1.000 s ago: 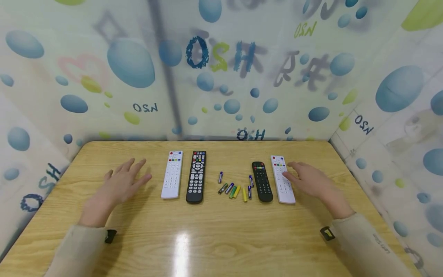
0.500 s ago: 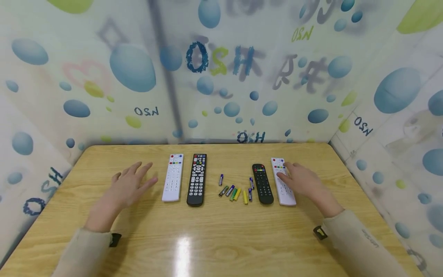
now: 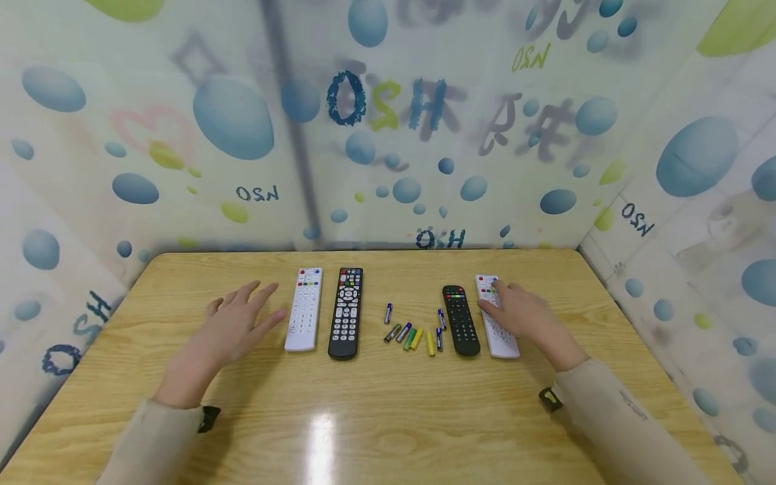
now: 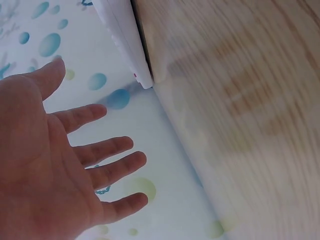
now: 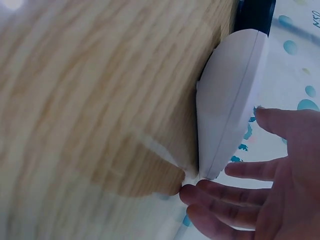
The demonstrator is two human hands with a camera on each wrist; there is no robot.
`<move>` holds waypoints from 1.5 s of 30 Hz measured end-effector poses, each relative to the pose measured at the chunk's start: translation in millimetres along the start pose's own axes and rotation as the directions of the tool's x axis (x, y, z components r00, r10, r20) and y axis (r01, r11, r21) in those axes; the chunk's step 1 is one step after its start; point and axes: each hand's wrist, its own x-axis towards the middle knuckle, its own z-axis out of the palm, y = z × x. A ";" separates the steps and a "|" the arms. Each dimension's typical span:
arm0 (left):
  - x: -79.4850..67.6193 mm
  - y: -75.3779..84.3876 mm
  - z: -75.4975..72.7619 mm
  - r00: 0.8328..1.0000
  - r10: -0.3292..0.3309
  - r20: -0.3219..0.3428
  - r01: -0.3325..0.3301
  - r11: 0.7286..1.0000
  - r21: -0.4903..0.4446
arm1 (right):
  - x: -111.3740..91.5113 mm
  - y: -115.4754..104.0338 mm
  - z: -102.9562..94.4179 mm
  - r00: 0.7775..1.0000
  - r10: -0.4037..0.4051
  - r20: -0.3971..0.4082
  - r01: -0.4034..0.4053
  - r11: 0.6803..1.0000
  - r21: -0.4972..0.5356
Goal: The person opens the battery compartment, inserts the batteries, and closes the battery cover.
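Head view: left hand (image 3: 233,330) and right hand (image 3: 521,313) well apart over a wooden table (image 3: 388,411)

The left hand's fingers are spread and hold nothing; its thumb tip is just beside the left white remote (image 3: 304,310), which lies left of the middle, toward the table's far edge; the left wrist view shows a gap between hand and remote. The right hand is over the right white remote (image 3: 500,342), which lies toward the table's right edge; thumb and fingers stand apart, clamped on nothing; whether a fingertip touches the remote, I cannot tell. Between the white remotes lie a long black remote (image 3: 345,314), near the left one, and a short black remote (image 3: 461,320), just beside the right one; eight loose batteries (image 3: 416,338), purple, green and yellow, lie between the black remotes; a spotted wall (image 3: 388,168) rises behind the table's far edge.
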 end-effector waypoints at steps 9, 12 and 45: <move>1.3 5.9 -2.4 1.000 0.005 -0.010 -0.005 1.000 0.020 | 7.6 -3.3 -3.5 0.999 0.027 0.022 -0.027 1.000 0.002; 2.0 8.1 -3.2 1.000 0.009 -0.017 -0.009 1.000 0.030 | 10.1 -4.4 -4.2 0.999 0.034 0.018 -0.034 0.999 0.008; 4.0 14.8 1.7 0.999 0.040 -0.022 -0.039 0.998 0.052 | 17.5 -6.7 3.6 0.992 0.124 -0.018 -0.119 0.981 0.153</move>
